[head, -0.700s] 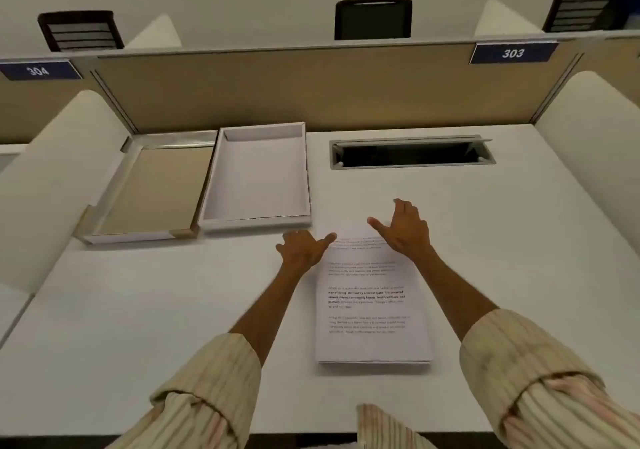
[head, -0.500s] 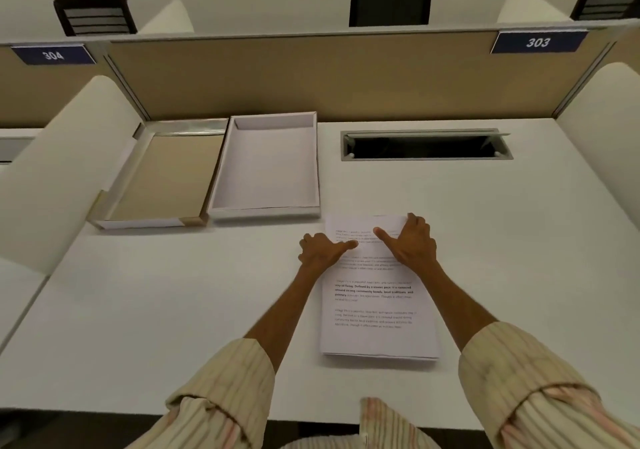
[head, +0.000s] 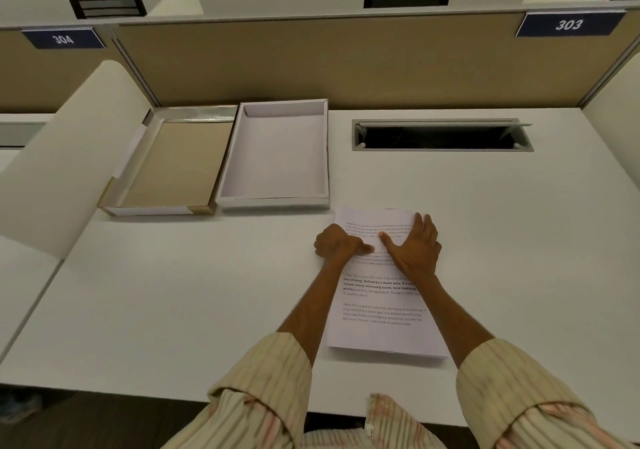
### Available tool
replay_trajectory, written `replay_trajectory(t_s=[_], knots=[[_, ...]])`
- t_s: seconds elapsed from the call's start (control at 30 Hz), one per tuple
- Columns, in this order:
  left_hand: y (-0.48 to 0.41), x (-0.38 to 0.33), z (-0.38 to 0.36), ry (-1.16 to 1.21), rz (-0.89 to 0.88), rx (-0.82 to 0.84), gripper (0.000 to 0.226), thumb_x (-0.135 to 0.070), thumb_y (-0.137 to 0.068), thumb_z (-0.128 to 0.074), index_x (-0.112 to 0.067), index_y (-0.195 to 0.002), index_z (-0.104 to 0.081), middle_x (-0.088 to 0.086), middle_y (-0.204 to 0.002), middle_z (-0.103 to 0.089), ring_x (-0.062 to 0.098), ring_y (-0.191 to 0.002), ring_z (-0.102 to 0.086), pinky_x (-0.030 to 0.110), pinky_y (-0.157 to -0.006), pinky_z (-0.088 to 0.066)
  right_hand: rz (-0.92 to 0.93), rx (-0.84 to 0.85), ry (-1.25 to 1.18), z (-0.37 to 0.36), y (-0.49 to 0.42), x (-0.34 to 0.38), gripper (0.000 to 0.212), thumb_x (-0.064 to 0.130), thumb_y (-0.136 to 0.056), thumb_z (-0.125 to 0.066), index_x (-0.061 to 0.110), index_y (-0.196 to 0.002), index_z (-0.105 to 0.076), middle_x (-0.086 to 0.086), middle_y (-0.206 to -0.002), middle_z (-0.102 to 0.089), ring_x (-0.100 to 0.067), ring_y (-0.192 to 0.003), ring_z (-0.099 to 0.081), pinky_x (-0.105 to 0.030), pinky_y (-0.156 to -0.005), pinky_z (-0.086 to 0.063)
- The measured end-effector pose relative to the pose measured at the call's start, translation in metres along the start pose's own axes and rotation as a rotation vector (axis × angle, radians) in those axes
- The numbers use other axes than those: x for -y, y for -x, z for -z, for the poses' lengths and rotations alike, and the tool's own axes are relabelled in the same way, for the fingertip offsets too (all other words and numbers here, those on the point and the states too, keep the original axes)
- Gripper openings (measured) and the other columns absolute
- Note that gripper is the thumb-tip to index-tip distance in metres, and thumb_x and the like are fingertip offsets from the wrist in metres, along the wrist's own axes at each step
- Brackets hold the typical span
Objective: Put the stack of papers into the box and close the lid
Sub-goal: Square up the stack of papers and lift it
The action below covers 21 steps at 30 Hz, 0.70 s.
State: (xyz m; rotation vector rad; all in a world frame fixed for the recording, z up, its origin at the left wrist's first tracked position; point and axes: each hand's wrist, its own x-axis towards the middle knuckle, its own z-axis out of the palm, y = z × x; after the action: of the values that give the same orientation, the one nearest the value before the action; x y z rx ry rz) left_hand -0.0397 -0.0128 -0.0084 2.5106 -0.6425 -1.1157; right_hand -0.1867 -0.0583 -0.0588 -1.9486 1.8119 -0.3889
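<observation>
The stack of papers (head: pixel 379 303), printed with text, lies on the white desk in front of me, just right of the box's near corner. My left hand (head: pixel 337 244) is curled at the stack's left edge with its thumb pressed on the top sheet. My right hand (head: pixel 414 248) lies flat on the upper part of the stack, fingers reaching over the right edge, thumb pointing left. The white box (head: pixel 277 203) stands open and empty at the back left. Its lid (head: pixel 156 210) lies upside down beside it on the left, tan inside.
A dark cable slot (head: pixel 441 135) is cut into the desk (head: pixel 173 293) behind the papers. A tan partition (head: pixel 329 61) closes the back, with curved white dividers (head: pixel 65 158) on both sides. Bare desk surface spreads left and right of the stack.
Both hands have drawn back from the stack's far end onto its upper part and closer together. The left hand has curled at the left edge.
</observation>
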Motion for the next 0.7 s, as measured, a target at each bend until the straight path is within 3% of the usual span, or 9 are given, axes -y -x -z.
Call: replay_trajectory(t_s=[0.23,0.4,0.57,0.7], knots=[[-0.003,0.007,-0.003,-0.011,0.071,-0.043,0.099,-0.055,-0.058,-0.087,-0.005,-0.133,-0.045,0.017,-0.142,-0.044,0.031,-0.136,-0.038,0.039,-0.11,-0.035,0.005,-0.023,-0.001,-0.004,0.0,-0.003,0.098,0.066,-0.079,-0.057,0.009,-0.15,-0.022,-0.016,-0.159,-0.021,-0.033,-0.146,-0.022,-0.053,-0.113,-0.026],[-0.003,0.009,-0.009,0.183,-0.003,-0.009,0.094,-0.038,-0.058,-0.092,0.002,-0.13,-0.045,0.016,-0.134,-0.056,0.033,-0.127,-0.054,0.043,-0.103,-0.05,0.003,-0.025,-0.027,-0.007,-0.001,-0.004,0.098,0.066,-0.078,-0.058,0.009,-0.15,-0.022,-0.016,-0.159,-0.021,-0.033,-0.146,-0.022,-0.053,-0.113,-0.026],[-0.011,0.022,-0.005,0.328,-0.005,0.089,0.084,-0.036,-0.052,-0.095,0.0,-0.119,-0.06,0.015,-0.119,-0.07,0.031,-0.106,-0.07,0.037,-0.087,-0.059,-0.009,0.023,-0.154,-0.002,-0.004,-0.009,0.1,0.062,-0.076,-0.066,0.011,-0.15,-0.022,-0.013,-0.16,-0.02,-0.032,-0.147,-0.021,-0.052,-0.115,-0.025],[-0.007,0.026,-0.007,0.471,-0.033,0.138,0.081,-0.03,-0.049,-0.097,-0.003,-0.117,-0.061,0.015,-0.112,-0.073,0.032,-0.095,-0.074,0.047,-0.083,-0.062,-0.1,-0.004,-0.324,0.005,-0.009,-0.014,0.1,0.052,-0.073,-0.075,0.009,-0.148,-0.024,-0.015,-0.152,-0.03,-0.033,-0.141,-0.032,-0.049,-0.114,-0.034]])
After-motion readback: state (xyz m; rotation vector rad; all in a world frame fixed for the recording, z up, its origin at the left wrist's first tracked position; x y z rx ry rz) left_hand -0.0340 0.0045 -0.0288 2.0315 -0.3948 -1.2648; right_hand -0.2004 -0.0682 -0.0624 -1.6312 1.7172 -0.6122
